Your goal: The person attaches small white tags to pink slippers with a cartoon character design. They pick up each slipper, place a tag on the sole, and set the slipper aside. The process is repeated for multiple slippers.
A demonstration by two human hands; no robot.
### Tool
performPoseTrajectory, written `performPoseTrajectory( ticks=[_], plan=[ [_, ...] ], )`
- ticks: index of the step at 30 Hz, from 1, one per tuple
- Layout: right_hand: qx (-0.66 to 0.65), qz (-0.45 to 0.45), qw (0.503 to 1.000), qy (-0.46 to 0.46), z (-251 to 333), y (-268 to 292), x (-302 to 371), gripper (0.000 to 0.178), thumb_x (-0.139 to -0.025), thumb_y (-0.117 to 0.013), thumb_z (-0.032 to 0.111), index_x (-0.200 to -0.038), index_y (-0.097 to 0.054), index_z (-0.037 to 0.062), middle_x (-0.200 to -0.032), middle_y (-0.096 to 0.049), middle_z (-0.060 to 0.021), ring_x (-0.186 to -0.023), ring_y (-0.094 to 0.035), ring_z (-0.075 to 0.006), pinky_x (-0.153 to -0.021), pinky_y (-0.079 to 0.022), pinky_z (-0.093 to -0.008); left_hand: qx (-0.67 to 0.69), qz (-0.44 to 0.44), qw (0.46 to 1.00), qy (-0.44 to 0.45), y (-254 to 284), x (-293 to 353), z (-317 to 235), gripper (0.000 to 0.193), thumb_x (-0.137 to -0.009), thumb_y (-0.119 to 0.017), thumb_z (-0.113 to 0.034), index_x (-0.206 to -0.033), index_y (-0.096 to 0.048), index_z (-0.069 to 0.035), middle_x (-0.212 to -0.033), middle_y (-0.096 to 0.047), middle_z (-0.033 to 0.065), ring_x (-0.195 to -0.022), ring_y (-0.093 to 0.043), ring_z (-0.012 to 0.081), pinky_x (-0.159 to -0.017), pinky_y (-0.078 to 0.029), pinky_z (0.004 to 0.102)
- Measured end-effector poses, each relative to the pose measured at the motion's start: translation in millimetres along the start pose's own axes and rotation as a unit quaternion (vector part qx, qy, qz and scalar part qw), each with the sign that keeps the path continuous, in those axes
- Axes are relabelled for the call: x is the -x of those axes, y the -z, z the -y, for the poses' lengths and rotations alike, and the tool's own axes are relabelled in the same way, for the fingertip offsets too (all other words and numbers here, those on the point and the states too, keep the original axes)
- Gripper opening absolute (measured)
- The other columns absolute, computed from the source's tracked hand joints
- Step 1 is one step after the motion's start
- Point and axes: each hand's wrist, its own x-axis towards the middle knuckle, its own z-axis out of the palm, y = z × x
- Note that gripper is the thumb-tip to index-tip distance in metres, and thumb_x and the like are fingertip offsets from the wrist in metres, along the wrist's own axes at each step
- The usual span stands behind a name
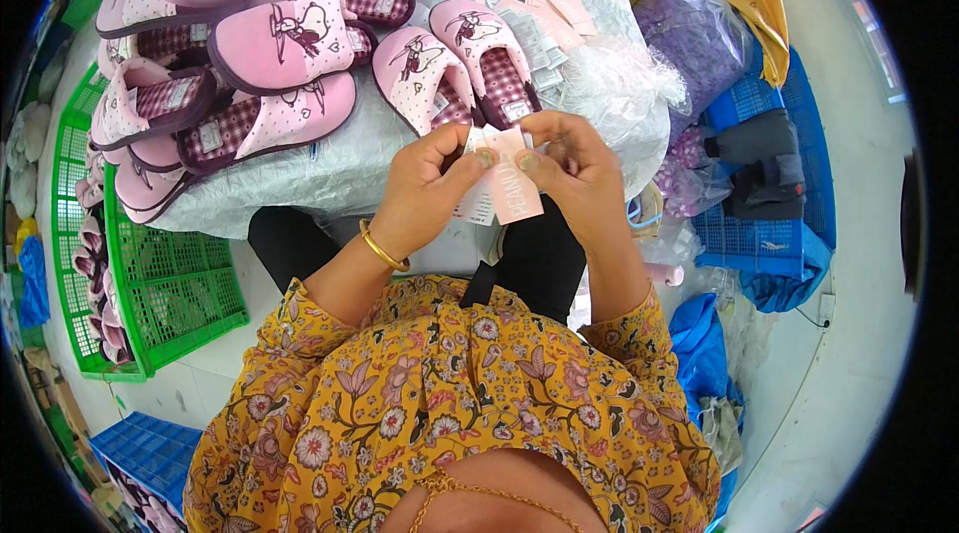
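Note:
Between my two hands, just over the table's near edge, are a pink hang tag [516, 195] and a white printed tag [477, 205] partly behind it. My left hand [432, 176] pinches their upper left part with thumb and fingers. On the other side my right hand [572, 173] pinches the pink tag's top, thumb in front. A pair of pink slippers [478, 28] with a dog drawing and checked dark red insoles lies just beyond my hands. My fingertips hide the tags' upper ends.
More pink slippers [275, 43] are heaped on the plastic-covered table [395, 178] at the left. Loose tags [549, 23] lie at its far right. A green crate [180, 293] stands left, a blue crate [749, 243] right, beside a purple-filled plastic bag [691, 33].

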Motion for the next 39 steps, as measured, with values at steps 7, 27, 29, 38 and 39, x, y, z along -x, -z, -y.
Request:
performPoseTrajectory(
  ticks=[7, 27, 29, 38, 39],
  plan=[
    [0.289, 0.026, 0.910, 0.296, 10, -24, 4, 0.036, -0.067, -0.076, -0.004, -0.100, -0.070, 0.0086, -0.085, -0.063, -0.0053, -0.063, -0.062, -0.0154, -0.057, -0.051, -0.0280, -0.194, -0.005, 0.977, -0.090, 10, 16, -9, 0.014, -0.092, -0.063, -0.011, -0.099, -0.064, 0.000, -0.081, -0.058, 0.0077, -0.071, -0.055, 0.0143, -0.065, -0.045, 0.0288],
    [0.078, 0.315, 0.871, 0.368, 82, -188, 2, 0.030, -0.081, -0.071, 0.015, -0.109, -0.062, 0.0081, -0.091, -0.066, -0.0102, -0.080, -0.067, -0.0257, -0.069, -0.054, -0.0385, -0.181, 0.007, 0.980, 0.080, 61, 40, 23, 0.014, -0.095, -0.061, -0.015, -0.098, -0.063, -0.001, -0.081, -0.061, -0.0005, -0.073, -0.051, 0.0061, -0.062, -0.042, 0.0253],
    [0.101, 0.223, 0.909, 0.338, 61, -159, -18, 0.030, -0.083, -0.071, 0.015, -0.112, -0.064, 0.0074, -0.097, -0.067, -0.0097, -0.081, -0.069, -0.0205, -0.070, -0.055, -0.0339, -0.153, -0.013, 0.985, 0.071, 71, 45, 23, 0.015, -0.095, -0.062, -0.013, -0.100, -0.064, 0.000, -0.083, -0.063, -0.0007, -0.074, -0.052, 0.0061, -0.065, -0.044, 0.0239],
    [0.462, -0.137, 0.870, 0.103, -32, 41, -129, 0.037, -0.094, -0.059, 0.035, -0.113, -0.066, 0.0050, -0.104, -0.065, -0.0238, -0.093, -0.064, -0.0397, -0.081, -0.050, -0.0465, -0.088, -0.012, 0.994, 0.071, 67, 42, 34, 0.018, -0.093, -0.065, -0.015, -0.102, -0.067, 0.000, -0.086, -0.067, -0.0008, -0.074, -0.056, 0.0044, -0.066, -0.046, 0.0210],
    [0.474, -0.154, 0.862, 0.087, -34, 51, -137, 0.035, -0.093, -0.058, 0.036, -0.110, -0.067, 0.0059, -0.103, -0.065, -0.0226, -0.093, -0.064, -0.0397, -0.081, -0.050, -0.0477, -0.089, -0.010, 0.993, 0.078, 65, 42, 32, 0.017, -0.093, -0.065, -0.015, -0.101, -0.067, 0.000, -0.086, -0.066, -0.0010, -0.075, -0.056, 0.0045, -0.067, -0.046, 0.0214]
  ],
)
